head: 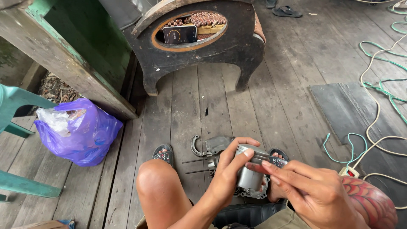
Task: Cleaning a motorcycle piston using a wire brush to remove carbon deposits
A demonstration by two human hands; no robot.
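Observation:
My left hand (227, 171) grips a grey metal piston (250, 167), thumb and fingers wrapped round its crown. My right hand (316, 191) reaches in from the right, its fingertips touching the piston's side just under the ringed top. Below the piston, on the wooden floor (237, 101), lies a grey engine casing part (214, 146) with a curved metal piece beside it. Two thin metal rods (195, 161) lie on the planks next to my bare knee (154, 180). My feet rest in black sandals (163, 153).
A purple plastic bag (80, 131) sits at the left by a green wooden post (63, 55). A dark round-holed wooden box (199, 38) holds a phone (180, 34). Green and white cords (377, 89) trail at the right near a dark mat (352, 110).

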